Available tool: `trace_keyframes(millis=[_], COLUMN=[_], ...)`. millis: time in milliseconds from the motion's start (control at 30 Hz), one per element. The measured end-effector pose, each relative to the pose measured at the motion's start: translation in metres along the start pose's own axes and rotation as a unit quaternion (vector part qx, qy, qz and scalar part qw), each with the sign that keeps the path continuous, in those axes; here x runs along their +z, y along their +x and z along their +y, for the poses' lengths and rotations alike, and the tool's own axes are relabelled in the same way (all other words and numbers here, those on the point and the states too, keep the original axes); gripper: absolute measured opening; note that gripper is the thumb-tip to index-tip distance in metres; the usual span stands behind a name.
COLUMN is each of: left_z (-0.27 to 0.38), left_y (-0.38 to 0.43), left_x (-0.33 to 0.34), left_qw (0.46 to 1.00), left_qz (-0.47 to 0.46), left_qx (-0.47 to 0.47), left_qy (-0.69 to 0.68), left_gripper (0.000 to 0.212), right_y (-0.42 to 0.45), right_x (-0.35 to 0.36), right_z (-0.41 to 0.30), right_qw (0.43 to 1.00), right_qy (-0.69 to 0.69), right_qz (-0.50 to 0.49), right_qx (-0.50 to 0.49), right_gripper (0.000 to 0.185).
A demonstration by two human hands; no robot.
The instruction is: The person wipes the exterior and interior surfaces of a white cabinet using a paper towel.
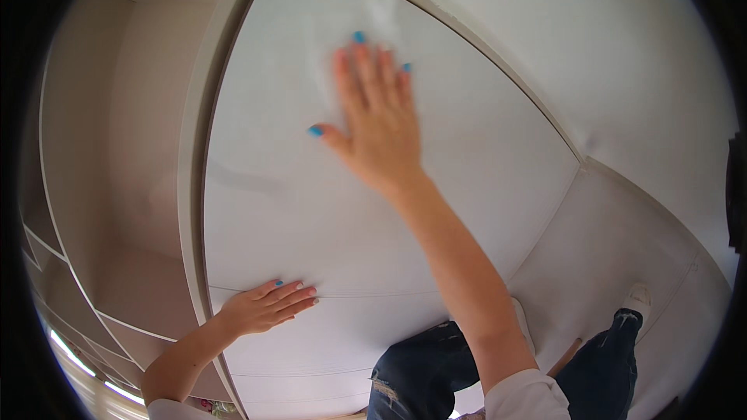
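My right hand (382,122) is laid over a broad, smooth white cabinet panel (303,221), with the fingers extended and the thumb held out. Its fingers are blurred, and no object shows in it. Lower left, my left hand (265,306) rests across a thin seam (379,295) at the lower part of the panel. That hand holds nothing; its fingers are extended and slightly apart. Several nails on both hands are painted blue. A pale glossy patch (382,11) shows on the panel just beyond my right fingertips.
Open beige shelving (146,128) stands on the left behind an upright frame edge (192,157). A white wall (583,41) borders the panel at upper right. My legs in torn jeans (420,356) and a white shoe (639,297) are at lower right, over a pale floor (589,251).
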State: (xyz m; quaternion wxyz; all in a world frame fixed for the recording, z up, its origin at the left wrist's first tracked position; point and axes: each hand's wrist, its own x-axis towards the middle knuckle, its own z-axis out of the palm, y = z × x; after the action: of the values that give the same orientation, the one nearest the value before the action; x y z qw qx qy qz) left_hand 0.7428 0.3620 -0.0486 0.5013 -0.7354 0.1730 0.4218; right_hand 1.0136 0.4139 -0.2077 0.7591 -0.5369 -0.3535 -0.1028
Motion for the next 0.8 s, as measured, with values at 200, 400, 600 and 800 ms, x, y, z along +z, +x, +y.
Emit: trace_keyframes(millis=[200, 400, 600, 800], left_z=[-0.005, -0.002, -0.002, -0.008], left_y=[-0.007, 0.002, -0.004, -0.005], left_x=[-0.001, 0.006, 0.003, -0.001], left_qw=[1.0, 1.0, 1.0, 1.0], left_qz=[-0.014, 0.0, -0.008, -0.023], left_qx=[0.005, -0.006, 0.002, 0.014], left_qy=[0.004, -0.001, 0.001, -0.003], left_gripper=[0.056, 0.055, 0.054, 0.053], right_y=[-0.126, -0.129, 0.008, -0.124], right_x=[0.002, 0.045, 0.015, 0.007], right_z=[0.068, -0.073, -0.01, 0.08], right_qw=[0.988, 0.989, 0.998, 0.978], right_qy=[-0.031, 0.028, 0.054, -0.019], right_qz=[0.039, -0.08, 0.012, 0.04], right_qx=[0.148, -0.118, -0.001, 0.203], right_gripper=[0.076, 0.072, 0.072, 0.072])
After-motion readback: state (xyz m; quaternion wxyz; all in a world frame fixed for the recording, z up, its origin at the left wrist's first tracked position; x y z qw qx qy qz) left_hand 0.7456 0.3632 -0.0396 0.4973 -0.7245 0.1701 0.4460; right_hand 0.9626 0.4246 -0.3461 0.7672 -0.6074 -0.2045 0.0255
